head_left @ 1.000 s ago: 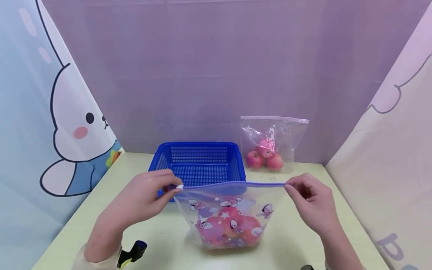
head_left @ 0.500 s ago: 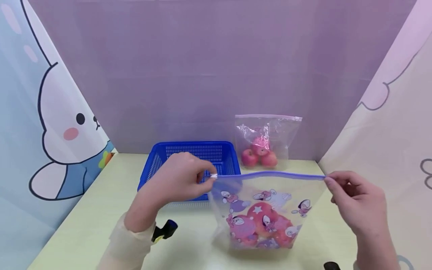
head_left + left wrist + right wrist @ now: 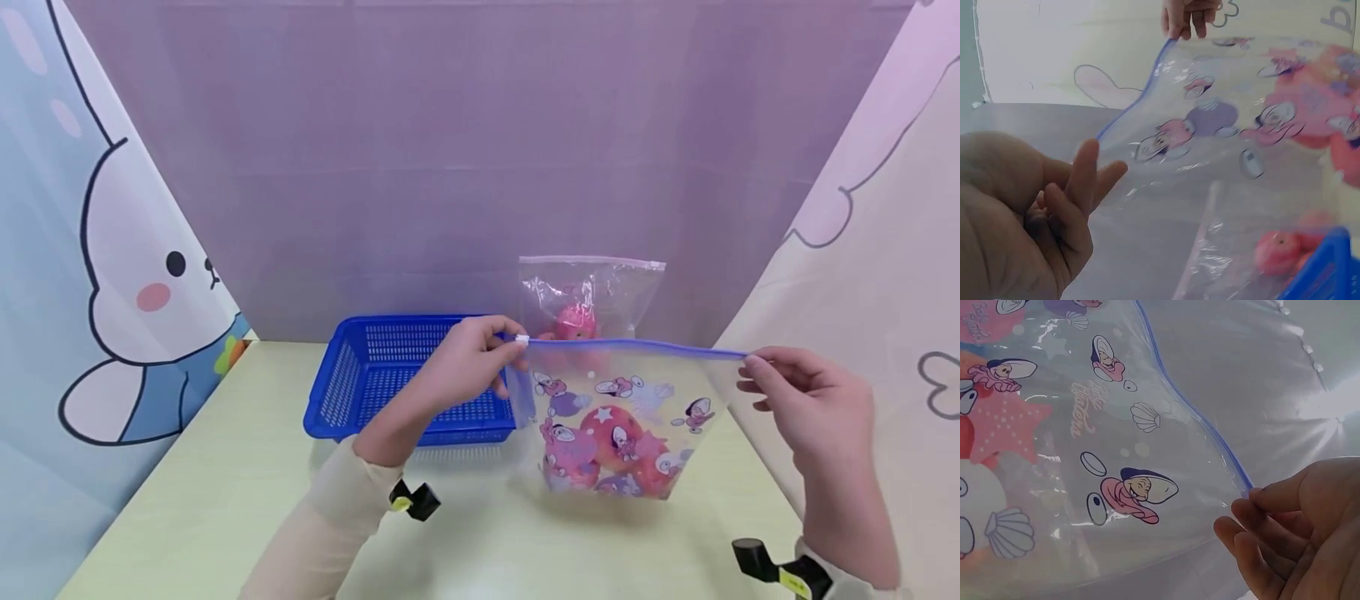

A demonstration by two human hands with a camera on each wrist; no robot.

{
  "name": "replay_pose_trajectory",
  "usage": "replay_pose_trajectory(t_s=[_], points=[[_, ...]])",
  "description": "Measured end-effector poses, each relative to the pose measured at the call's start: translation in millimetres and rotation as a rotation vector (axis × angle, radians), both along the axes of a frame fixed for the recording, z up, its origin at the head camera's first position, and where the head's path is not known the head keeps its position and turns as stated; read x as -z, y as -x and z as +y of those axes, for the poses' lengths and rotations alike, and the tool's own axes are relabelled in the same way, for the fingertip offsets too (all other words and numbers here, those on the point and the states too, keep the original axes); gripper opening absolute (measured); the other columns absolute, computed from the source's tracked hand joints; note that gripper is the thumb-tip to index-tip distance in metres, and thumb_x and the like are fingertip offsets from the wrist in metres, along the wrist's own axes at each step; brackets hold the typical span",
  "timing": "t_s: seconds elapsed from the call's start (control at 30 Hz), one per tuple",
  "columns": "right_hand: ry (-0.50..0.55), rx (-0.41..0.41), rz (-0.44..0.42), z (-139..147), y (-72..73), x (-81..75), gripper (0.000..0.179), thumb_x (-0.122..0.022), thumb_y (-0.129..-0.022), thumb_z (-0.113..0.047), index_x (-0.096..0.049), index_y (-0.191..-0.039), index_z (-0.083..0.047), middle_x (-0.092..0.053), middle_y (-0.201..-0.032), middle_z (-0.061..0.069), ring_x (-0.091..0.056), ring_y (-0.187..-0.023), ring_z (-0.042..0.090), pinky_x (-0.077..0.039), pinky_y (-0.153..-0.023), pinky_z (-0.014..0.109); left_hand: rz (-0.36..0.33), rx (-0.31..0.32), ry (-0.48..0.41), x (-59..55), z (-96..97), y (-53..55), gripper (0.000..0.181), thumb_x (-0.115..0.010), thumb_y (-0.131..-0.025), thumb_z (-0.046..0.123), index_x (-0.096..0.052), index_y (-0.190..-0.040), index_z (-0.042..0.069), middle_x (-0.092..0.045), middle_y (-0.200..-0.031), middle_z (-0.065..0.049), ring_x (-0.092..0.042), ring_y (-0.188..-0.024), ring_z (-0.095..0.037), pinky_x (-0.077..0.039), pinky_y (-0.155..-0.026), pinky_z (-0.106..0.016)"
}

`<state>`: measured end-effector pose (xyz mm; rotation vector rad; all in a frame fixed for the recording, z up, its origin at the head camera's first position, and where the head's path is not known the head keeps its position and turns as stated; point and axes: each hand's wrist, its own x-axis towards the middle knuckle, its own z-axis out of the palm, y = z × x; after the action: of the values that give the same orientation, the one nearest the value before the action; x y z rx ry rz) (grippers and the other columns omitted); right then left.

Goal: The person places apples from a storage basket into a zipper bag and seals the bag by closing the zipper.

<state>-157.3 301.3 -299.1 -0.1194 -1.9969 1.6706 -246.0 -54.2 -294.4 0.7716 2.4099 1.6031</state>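
A clear slider zip bag with a blue zip edge and cartoon shellfish print holds red apples at its bottom. At its top left corner my left hand pinches the edge by the white slider. My right hand pinches the opposite top corner between thumb and forefinger, the other fingers curled loosely. Between both hands the zip edge is stretched nearly straight and runs all the way across. The bag hangs upright, a shadow below it on the table. In the right wrist view the zip edge curves slightly.
Behind it stands a second clear bag with a pink zip edge and apples inside, partly covered by the held bag. Left of that, a blue plastic basket sits on the pale yellow table. Printed curtains flank the table.
Both hands have carried the apple-filled bag rightward, then up and away toward the back of the table. It now overlaps the pink-edged bag. The grip on both corners stays.
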Motion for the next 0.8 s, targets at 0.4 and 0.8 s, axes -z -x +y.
replay_pose_trajectory(t_s=[0.4, 0.8], points=[[0.143, 0.011, -0.032, 7, 39.5, -7.8, 0.004, -0.072, -0.088, -0.011, -0.073, -0.091, -0.013, -0.071, -0.075, -0.008, -0.068, -0.067, 0.005, -0.053, -0.058, 0.017, -0.236, 0.027, -0.231, 9.1, 33.8, 38.8, 0.013, -0.042, -0.105, 0.015, -0.045, -0.112, 0.005, -0.065, -0.12, -0.012, -0.064, -0.109, -0.024, -0.05, -0.092, -0.037], [0.174, 0.001, -0.083, 12, 74.5, -4.9, 0.003, -0.07, -0.09, -0.012, -0.07, -0.093, -0.012, -0.071, -0.076, -0.008, -0.069, -0.069, 0.006, -0.054, -0.059, 0.019, -0.319, -0.09, -0.234, 9.7, 56.1, 73.9, 0.013, -0.045, -0.104, 0.017, -0.04, -0.102, 0.005, -0.059, -0.132, -0.011, -0.063, -0.111, -0.027, -0.05, -0.092, -0.04]])
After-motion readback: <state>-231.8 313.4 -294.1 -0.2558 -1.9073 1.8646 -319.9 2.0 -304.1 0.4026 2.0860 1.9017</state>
